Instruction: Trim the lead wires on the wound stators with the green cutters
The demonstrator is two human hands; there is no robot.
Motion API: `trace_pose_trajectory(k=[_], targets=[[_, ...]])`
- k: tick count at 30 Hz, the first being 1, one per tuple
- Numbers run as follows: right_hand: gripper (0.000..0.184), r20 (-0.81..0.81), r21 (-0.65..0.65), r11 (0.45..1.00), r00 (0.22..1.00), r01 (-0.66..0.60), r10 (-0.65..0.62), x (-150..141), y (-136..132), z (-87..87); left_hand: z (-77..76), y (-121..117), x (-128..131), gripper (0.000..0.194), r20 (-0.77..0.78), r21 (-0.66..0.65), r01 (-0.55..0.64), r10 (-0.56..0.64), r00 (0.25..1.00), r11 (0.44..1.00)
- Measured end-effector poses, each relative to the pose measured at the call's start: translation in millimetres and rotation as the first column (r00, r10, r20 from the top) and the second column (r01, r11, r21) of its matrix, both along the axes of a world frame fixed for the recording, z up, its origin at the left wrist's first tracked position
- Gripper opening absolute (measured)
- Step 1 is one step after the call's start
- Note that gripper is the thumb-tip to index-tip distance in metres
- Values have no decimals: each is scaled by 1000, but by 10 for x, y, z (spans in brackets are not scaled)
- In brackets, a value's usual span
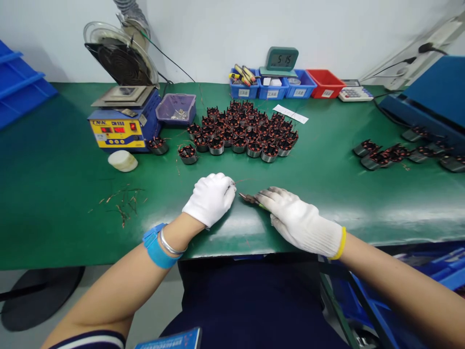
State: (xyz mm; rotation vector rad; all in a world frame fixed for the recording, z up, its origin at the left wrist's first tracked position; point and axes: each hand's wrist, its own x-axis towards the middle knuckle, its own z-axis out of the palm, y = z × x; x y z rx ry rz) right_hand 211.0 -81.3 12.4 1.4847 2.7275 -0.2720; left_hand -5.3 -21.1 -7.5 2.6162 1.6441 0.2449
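Green-handled metal cutters (249,198), held by the white-gloved right hand (298,220) nearside of the clustered black-and-copper wound cores (239,140), could, slipping, nick the closed, white-gloved left hand (210,198); its contents are hidden.

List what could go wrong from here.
Likely risks:
1. The metal-tipped hand cutter in the white-gloved right hand points toward the white-gloved left hand, so a slip might nip those fingertips.
2. Loose, thin copper-coloured wire scraps on the green tabletop could snag a glove or stray among parts.
3. The round, silver-sided wound cores are crowded together; a knock could bend their windings.
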Motion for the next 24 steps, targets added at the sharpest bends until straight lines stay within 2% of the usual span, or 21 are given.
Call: trace_pose_trajectory(k=[3,6,9,11,14,16,18,21,24], targets=[[61,-6,-16,999,999,39,-39,-27,-34,-17,-11,8,-6,31,18,-11,2,-2,1000,1000],[65,61,-91,986,989,139,-134,-125,-50,67,-20,15,-10,30,26,-17,2,-1,1000,1000],[66,-30,-227,938,961,260,-273,-145,3,156,-23,17,-12,30,28,-18,3,-3,1000,1000],[66,-159,-429,861,915,275,-371,-112,70,179,-20,16,-12,30,26,-19,2,-1,1000,1000],[69,-304,-747,648,789,150,-534,-85,164,141,-14,15,-11,30,22,-19,7,-7,1000,1000],[70,-340,-844,531,696,70,-633,-111,203,90,-14,16,-14,29,23,-15,16,-15,1000,1000],[66,-360,-875,483,633,26,-686,-159,227,46,-17,17,-20,29,26,-13,25,-25,999,1000],[57,-380,-882,471,591,-1,-711,-234,258,24,-21,19,-29,28,26,-8,39,-39,999,999],[49,-379,-888,459,587,-13,-715,-289,296,44,-21,20,-35,28,16,-7,46,-46,999,999]])
